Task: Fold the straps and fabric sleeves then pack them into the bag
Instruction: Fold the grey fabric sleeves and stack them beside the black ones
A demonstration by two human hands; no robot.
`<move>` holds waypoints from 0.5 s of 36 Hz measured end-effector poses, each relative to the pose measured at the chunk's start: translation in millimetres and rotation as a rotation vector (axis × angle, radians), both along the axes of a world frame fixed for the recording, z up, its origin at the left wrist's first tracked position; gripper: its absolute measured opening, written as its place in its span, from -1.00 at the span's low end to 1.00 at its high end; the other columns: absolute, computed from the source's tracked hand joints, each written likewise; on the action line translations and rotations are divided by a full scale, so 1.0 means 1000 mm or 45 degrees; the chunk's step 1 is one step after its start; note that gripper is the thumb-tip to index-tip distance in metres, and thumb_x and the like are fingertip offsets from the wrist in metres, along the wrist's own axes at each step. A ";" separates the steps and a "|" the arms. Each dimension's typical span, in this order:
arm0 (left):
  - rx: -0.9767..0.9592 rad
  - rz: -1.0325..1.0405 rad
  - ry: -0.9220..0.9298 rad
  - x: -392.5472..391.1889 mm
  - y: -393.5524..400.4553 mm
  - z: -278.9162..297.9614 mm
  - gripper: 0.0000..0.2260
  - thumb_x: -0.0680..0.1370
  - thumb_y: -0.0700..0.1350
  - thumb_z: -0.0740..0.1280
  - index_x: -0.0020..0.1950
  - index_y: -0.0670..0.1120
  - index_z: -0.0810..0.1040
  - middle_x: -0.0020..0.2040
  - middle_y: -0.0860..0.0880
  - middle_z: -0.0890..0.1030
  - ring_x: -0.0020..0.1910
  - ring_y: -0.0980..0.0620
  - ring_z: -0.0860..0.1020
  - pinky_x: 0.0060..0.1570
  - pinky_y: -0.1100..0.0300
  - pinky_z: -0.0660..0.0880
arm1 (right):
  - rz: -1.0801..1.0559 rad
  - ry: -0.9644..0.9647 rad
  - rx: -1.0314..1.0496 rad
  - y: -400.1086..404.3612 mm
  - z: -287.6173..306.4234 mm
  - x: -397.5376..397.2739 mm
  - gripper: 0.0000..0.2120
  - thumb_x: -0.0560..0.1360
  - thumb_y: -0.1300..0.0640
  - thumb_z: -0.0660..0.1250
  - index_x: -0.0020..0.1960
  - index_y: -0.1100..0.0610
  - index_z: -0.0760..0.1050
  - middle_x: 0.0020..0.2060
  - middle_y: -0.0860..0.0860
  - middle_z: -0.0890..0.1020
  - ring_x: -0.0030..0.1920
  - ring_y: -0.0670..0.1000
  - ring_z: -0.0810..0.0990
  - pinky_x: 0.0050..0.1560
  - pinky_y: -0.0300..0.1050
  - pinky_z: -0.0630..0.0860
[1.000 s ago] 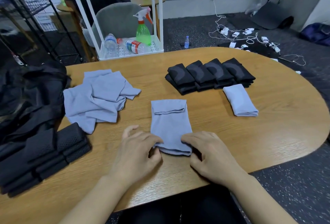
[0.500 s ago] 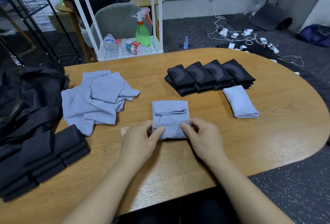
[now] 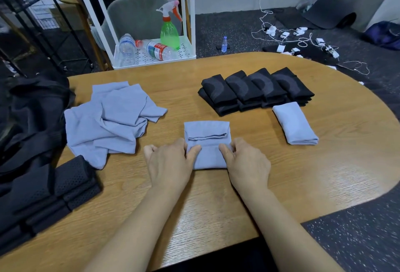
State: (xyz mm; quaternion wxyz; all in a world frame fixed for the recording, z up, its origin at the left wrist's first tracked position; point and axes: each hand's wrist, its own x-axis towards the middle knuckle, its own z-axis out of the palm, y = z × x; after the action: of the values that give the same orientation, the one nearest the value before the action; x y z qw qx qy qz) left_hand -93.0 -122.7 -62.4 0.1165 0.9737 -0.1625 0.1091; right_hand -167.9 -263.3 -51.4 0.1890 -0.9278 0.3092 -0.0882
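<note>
One pale blue fabric sleeve (image 3: pixel 207 143) is pinched at its side edges by the left hand (image 3: pixel 171 163) and right hand (image 3: pixel 246 161), mid-fold at the centre of the oval wooden worktop (image 3: pixel 324 174). Folded black pieces (image 3: pixel 255 89) lie finished at one o'clock; a rumpled blue heap (image 3: pixel 112 117) at ten o'clock awaits folding, and nothing is seen packed in the black bag (image 3: pixel 32 109) at nine o'clock.

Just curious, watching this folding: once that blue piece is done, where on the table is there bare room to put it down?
Bare wood lies right of the right hand, in front of the folded blue sleeve, and along the table edge around the forearms. The left side is crowded: loose blue sleeves, black mesh straps, black bag.
</note>
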 end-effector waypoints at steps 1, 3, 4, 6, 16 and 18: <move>0.029 0.009 -0.007 0.000 0.000 0.001 -0.57 0.58 0.33 0.07 -0.22 0.03 0.45 -0.37 0.07 0.54 -0.34 0.05 0.47 -0.14 0.11 -0.01 | -0.003 0.015 -0.022 0.000 0.001 0.000 -0.68 0.61 -0.21 0.10 -0.02 0.04 0.37 -0.22 -0.08 0.46 -0.22 0.00 0.37 -0.24 -0.09 0.22; 0.073 0.025 -0.003 -0.001 -0.001 0.004 -0.57 0.58 0.33 0.07 -0.21 0.03 0.46 -0.36 0.07 0.54 -0.32 0.05 0.47 -0.15 0.11 -0.02 | -0.017 0.029 -0.041 0.001 0.002 0.000 -0.69 0.61 -0.22 0.09 -0.04 0.02 0.31 -0.22 -0.07 0.46 -0.23 0.00 0.37 -0.27 -0.09 0.21; 0.075 0.035 0.012 -0.001 -0.001 0.005 -0.57 0.58 0.34 0.07 -0.21 0.04 0.46 -0.36 0.07 0.53 -0.30 0.05 0.46 -0.15 0.10 -0.02 | -0.029 0.029 -0.044 0.001 0.002 0.000 -0.69 0.61 -0.23 0.09 -0.05 0.02 0.29 -0.23 -0.07 0.46 -0.24 0.01 0.37 -0.28 -0.08 0.21; 0.021 0.053 0.046 0.000 0.000 0.005 -0.57 0.55 0.35 0.10 -0.20 0.04 0.47 -0.35 0.08 0.53 -0.28 0.05 0.46 -0.14 0.10 -0.01 | -0.054 0.002 -0.050 0.000 0.002 -0.001 -0.70 0.61 -0.21 0.10 -0.05 0.03 0.29 -0.23 -0.07 0.47 -0.26 0.01 0.37 -0.30 -0.08 0.20; -0.471 -0.044 0.001 -0.013 0.027 0.011 -0.84 0.59 0.11 0.25 -0.09 0.06 0.45 -0.24 0.18 0.50 -0.16 0.09 0.44 -0.05 0.13 0.10 | -0.108 -0.352 0.178 -0.007 -0.002 -0.008 -0.78 0.64 -0.06 0.11 -0.08 0.04 0.36 -0.22 -0.02 0.55 -0.20 0.06 0.46 -0.22 -0.04 0.26; -0.438 -0.186 -0.080 -0.020 0.030 0.011 -0.87 0.61 0.05 0.23 -0.05 0.04 0.51 -0.12 0.14 0.54 -0.07 0.04 0.47 -0.03 0.11 0.15 | -0.117 -0.376 0.168 -0.008 -0.003 -0.011 -0.81 0.64 -0.01 0.11 -0.08 0.04 0.37 -0.19 -0.02 0.55 -0.20 0.05 0.44 -0.22 -0.04 0.24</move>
State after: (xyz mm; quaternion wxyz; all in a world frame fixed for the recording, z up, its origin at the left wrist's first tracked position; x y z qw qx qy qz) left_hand -113.2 -92.2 -51.4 0.2837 0.9212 -0.2153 0.1568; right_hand -179.0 -271.2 -54.0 0.2887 -0.8753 0.3252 -0.2117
